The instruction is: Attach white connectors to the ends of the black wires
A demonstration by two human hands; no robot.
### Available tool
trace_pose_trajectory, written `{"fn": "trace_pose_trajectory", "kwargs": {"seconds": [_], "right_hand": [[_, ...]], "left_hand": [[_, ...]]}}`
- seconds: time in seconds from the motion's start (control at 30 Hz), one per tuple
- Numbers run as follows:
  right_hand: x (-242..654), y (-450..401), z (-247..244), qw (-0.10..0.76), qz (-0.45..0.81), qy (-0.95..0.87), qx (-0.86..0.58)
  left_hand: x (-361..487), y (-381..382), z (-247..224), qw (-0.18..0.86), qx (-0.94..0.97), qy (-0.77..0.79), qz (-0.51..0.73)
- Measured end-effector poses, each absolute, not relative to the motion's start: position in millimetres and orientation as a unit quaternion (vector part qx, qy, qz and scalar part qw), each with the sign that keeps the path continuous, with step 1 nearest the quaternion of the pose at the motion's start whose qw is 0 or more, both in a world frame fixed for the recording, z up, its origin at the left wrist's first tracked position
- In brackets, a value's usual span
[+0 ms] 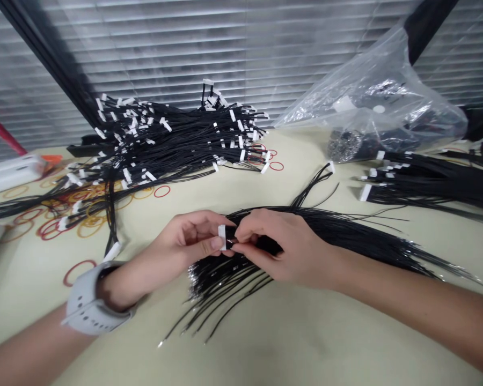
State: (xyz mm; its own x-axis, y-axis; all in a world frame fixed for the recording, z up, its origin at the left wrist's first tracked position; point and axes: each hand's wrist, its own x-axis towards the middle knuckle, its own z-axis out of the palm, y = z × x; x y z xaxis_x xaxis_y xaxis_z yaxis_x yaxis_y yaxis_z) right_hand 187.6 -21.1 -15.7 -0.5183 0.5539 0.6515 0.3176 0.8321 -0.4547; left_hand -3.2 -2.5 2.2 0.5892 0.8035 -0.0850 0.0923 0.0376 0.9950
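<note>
Between the thumb and fingers of my left hand (191, 238) is a white wire connector (222, 237), held upright. My right hand (279, 241) is pinched right beside it, closed on a thin black wire whose end meets the connector's right side; the fingertips hide part of it. Under both hands lies a spread bundle of loose black wires (346, 238). Its left ends carry small shiny metal terminals (194, 281), and several wires fan out toward the front. A grey watch band circles my left wrist.
At the back left a big pile of black cables (173, 134) with white connectors is heaped. Red and yellow rubber bands (90, 225) lie scattered at left. A clear plastic bag (378, 102) stands at the back right, near another cable bundle (438, 179). Window blinds rise behind.
</note>
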Motion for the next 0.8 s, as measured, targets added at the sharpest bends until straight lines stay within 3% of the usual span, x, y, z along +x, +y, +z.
{"fn": "trace_pose_trajectory", "kwargs": {"seconds": [0.57,0.8], "right_hand": [[188,-22,-19,0.397,0.137,-0.864,-0.279],[185,-27,-19,0.346,0.066,-0.886,-0.301]], "left_hand": [[-3,-4,0,0.627,0.641,0.343,0.281],[2,-15,-1,0.531,0.704,0.367,0.295]]}}
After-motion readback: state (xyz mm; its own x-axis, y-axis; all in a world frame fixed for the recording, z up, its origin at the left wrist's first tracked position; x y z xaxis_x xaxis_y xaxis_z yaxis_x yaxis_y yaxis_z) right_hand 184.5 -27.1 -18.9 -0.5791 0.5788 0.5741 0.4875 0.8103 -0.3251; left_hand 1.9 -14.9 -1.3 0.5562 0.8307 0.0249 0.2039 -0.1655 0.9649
